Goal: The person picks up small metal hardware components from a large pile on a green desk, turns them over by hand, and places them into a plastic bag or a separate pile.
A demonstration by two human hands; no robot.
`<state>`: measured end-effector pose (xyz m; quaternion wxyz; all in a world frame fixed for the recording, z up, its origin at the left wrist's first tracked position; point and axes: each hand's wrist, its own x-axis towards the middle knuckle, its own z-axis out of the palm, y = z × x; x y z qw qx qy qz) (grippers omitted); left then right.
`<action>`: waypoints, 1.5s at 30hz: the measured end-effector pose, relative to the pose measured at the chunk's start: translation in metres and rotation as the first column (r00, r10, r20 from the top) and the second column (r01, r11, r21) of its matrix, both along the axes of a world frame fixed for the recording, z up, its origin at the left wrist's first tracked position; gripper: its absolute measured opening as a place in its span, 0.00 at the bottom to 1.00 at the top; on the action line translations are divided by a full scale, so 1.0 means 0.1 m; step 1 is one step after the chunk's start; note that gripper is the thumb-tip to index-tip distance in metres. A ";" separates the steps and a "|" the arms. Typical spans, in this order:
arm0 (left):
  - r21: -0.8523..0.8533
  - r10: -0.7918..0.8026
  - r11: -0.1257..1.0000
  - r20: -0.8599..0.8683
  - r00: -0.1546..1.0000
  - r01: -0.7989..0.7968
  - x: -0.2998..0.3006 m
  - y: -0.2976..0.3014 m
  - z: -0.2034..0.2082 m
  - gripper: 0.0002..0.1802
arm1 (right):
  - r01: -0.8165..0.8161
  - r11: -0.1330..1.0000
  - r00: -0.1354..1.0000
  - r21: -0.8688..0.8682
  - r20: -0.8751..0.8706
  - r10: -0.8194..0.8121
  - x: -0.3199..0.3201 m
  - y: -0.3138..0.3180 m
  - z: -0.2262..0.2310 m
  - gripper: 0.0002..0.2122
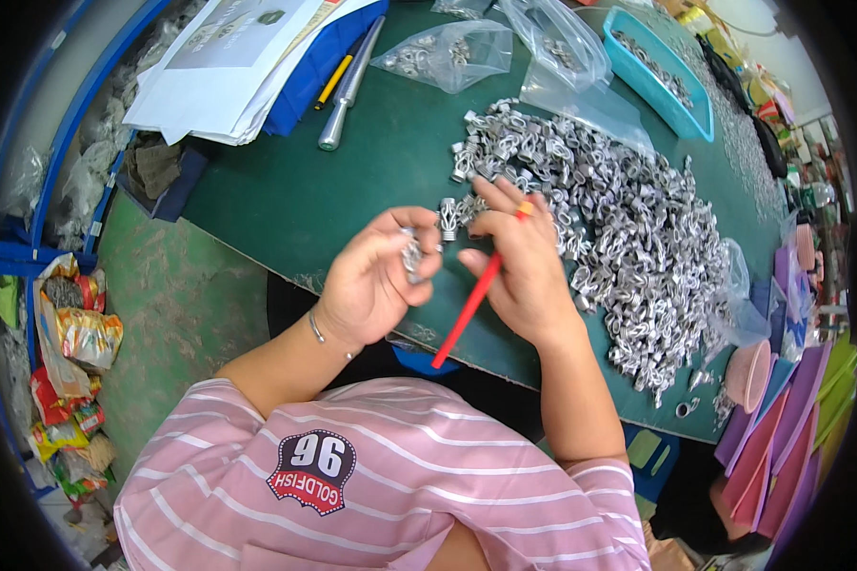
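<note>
A small silvery metal piece (412,255), slightly blurred, sits between the curled fingers and thumb of my left hand (367,285), above the table's near edge. My right hand (524,271) has a slim red stick (468,316) with an orange tip tucked between thumb and palm, slanting down toward me. Its fingertips reach the near left border of a large heap of small grey metal cage-shaped pieces (638,247). One such piece (448,219) stands upright between my two hands, apart from the heap. Whether my right fingertips pinch a piece is unclear.
On the green table (286,200) lie a metal-handled tool (350,90), a yellow pen (333,82), papers (209,76) over a blue bin, and clear bags (448,55) of parts. A turquoise basket (659,76) stands far right. Colourful folders (781,419) and a pink cup (747,373) are nearer right.
</note>
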<state>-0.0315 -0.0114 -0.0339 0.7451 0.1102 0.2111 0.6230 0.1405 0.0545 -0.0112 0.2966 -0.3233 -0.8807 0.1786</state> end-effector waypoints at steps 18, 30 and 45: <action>0.153 0.027 0.967 -0.857 0.515 0.203 0.28 -0.02 -0.06 0.13 | 0.230 0.966 0.954 -0.114 -0.169 -0.247 0.42 -0.49 -0.16 0.15; 0.241 0.111 0.956 -0.824 0.555 0.167 0.37 -0.18 -0.05 0.13 | 0.361 0.933 0.912 -0.001 -0.208 -0.353 0.33 -0.49 -0.25 0.13; 0.318 0.105 0.909 -0.800 0.591 0.270 0.37 -0.26 -0.01 0.13 | -0.490 0.585 0.435 -0.646 -0.763 -0.479 0.47 -0.83 -0.28 0.09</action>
